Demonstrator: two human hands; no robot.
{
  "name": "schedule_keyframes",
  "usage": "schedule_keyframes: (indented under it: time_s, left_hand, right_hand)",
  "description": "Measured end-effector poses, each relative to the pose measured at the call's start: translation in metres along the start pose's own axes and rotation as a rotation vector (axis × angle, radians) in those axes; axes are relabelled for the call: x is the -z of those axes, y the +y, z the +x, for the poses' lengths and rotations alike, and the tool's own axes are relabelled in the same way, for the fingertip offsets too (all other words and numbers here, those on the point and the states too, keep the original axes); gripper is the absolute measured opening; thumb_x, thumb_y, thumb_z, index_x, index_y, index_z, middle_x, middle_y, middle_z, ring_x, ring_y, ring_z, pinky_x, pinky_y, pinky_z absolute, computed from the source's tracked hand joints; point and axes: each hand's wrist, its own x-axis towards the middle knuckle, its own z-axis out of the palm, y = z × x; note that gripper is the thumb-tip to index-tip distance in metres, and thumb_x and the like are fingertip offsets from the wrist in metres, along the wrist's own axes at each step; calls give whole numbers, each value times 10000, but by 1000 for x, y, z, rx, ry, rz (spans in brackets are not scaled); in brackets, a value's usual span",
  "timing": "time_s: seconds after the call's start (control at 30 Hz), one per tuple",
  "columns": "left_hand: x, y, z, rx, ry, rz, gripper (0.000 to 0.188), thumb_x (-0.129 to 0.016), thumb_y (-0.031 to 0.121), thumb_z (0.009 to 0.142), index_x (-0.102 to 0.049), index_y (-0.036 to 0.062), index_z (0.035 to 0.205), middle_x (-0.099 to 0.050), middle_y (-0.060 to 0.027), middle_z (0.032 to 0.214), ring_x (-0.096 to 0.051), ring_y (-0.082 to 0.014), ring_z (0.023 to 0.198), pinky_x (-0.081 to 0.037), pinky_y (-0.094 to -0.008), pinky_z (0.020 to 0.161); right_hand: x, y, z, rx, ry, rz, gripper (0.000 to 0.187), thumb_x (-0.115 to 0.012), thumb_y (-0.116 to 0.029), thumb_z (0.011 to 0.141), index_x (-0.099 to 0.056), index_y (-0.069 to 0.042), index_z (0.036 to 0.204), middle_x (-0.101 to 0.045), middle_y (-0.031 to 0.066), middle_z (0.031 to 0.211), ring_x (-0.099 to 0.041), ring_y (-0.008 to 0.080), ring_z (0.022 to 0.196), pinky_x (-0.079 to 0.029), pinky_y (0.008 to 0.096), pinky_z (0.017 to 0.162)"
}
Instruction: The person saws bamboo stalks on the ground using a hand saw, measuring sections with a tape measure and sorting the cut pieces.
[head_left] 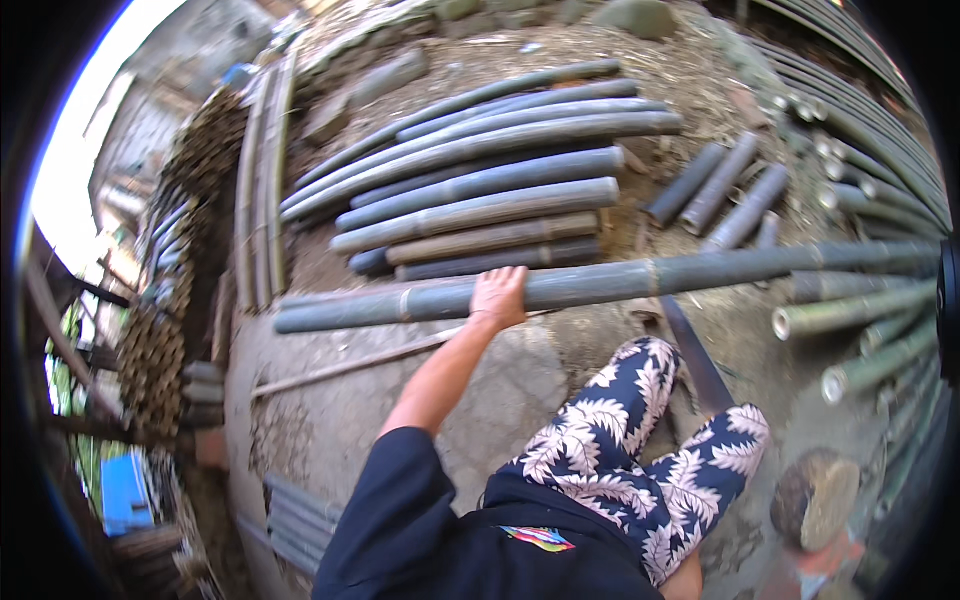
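Note:
A long grey-green bamboo pole (600, 284) lies across in front of me, running from the left toward the right rim. My left hand (499, 296) is closed over it, left of its middle, with the fingers at its far side. Next to the pole's left part, a second length of bamboo shows along its far edge. My right hand is not in view. Close to my patterned trouser legs is a long, dark, flat blade (690, 355); its handle cannot be made out.
Several cut bamboo poles (480, 205) lie on the ground beyond. Short bamboo pieces (722, 185) are at the far right, with more poles (870, 310) stacked along the right. A thin stick (350, 362) lies nearer. Stacked bamboo ends (152, 360) stand at left. A round brown shape (815, 500) is at lower right.

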Motion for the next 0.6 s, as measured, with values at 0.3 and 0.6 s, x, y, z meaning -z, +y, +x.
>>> schedule_keyframes:
  time_s: [0.3,0.6]
  left_hand:
    - [2,25,-53,111,-83,17,579,-796,208,637,-539,130,1150,-631,-114,1106,-609,-304,1100,-438,-464,920]
    - [-6,141,49,45,-32,-77,505,-755,169,690,-562,122,1154,-633,-92,1119,-602,-280,1089,-408,-479,928]
  right_hand:
    - [28,99,-2,111,130,-167,445,-635,-251,923,-586,-5,1291,-600,204,1262,-570,330,1197,-458,416,998]
    - [66,155,71,-176,-269,355,525,-637,-498,870,-594,-107,1217,-620,132,1143,-594,353,1072,-484,482,873]
